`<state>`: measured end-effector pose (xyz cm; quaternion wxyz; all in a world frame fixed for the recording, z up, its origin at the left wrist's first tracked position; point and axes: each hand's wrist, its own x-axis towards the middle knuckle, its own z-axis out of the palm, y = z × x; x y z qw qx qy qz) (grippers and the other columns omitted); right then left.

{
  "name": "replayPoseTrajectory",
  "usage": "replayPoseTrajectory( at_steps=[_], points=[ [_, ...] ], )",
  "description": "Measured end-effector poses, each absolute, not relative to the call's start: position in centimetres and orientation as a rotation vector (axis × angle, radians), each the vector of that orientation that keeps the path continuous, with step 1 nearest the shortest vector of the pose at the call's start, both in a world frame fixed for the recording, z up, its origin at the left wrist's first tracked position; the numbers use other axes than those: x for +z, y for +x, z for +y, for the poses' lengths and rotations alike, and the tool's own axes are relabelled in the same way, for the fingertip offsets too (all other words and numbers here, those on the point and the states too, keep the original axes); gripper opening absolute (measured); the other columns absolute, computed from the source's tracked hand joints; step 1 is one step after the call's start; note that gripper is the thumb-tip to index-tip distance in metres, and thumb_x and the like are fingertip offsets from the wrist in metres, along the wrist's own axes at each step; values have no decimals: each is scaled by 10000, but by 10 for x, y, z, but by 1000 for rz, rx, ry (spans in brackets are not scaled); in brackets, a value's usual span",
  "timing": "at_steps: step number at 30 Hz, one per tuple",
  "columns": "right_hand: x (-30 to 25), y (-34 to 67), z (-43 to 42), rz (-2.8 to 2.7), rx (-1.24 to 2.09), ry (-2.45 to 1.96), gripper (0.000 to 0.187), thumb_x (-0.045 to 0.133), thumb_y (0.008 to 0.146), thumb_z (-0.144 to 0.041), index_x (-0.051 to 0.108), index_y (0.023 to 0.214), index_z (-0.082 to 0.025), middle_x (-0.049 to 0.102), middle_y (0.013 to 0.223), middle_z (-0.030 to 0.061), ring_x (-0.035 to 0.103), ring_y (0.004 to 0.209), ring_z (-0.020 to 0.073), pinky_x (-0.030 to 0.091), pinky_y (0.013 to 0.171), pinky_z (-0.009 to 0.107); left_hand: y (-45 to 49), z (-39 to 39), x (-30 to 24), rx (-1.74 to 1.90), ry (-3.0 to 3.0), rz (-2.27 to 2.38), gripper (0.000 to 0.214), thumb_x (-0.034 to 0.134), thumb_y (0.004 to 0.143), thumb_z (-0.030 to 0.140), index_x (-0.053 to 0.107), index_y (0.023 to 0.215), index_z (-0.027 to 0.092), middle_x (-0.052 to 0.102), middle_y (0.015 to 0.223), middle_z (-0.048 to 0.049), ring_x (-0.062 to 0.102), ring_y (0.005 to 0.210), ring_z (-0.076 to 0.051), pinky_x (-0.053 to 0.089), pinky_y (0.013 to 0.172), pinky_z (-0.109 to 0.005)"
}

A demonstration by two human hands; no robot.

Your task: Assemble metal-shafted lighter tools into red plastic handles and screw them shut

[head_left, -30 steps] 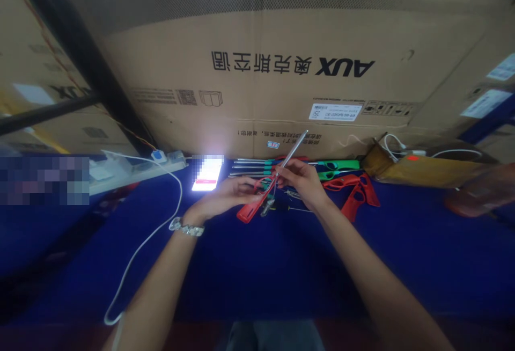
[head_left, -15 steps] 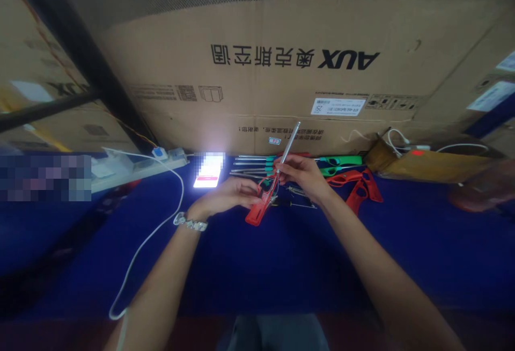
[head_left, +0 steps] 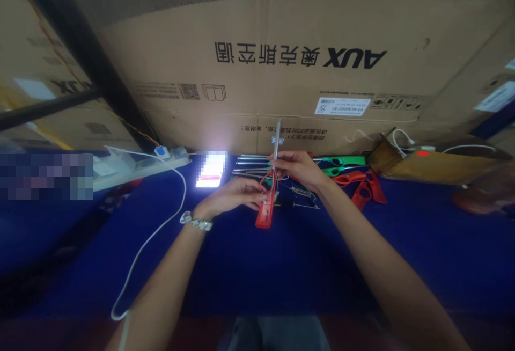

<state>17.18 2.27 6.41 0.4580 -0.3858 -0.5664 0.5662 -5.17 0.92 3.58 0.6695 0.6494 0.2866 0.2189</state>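
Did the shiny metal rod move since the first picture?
Yes, the metal rod swung left. Its tip was right of the small sticker on the cardboard box; now the rod crosses in front of that sticker.

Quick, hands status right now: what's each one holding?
Left hand: closed, holding the red plastic handle.
Right hand: closed, fingers pinching the metal rod near its lower end.

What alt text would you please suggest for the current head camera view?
A person's left hand holds a red plastic handle and the right hand pinches a metal rod lined up with it, over a blue table. Nearby are a glowing phone, green handles and a large cardboard box.
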Motion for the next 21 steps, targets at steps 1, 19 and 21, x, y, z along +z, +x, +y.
replayPoseTrajectory(
  at_steps=[1,19,21],
  points=[
    [64,172,21,-1401,1395,-946,328,855,682,-376,767,927,-175,673,652,-12,593,551,90,537,548,248,-52,9,35,483,1472,644,208,761,825,289,732,986,160,768,971,-91,736,889,-187,615,788,-333],
    [58,178,12,-1234,1295,-948,345,865,667,-365,763,926,-162,660,617,-22,590,544,98,518,564,264,-40,4,35,931,1683,775,278,811,736,257,616,924,196,743,1056,-68,695,781,-145,558,720,-283],
    [58,179,13,-1233,1294,-942,322,856,681,-357,763,921,-164,655,620,-21,585,552,98,514,570,268,-40,3,35,933,1717,789,264,809,745,274,623,918,201,746,1042,-65,689,749,-141,547,714,-283]
  ],
)
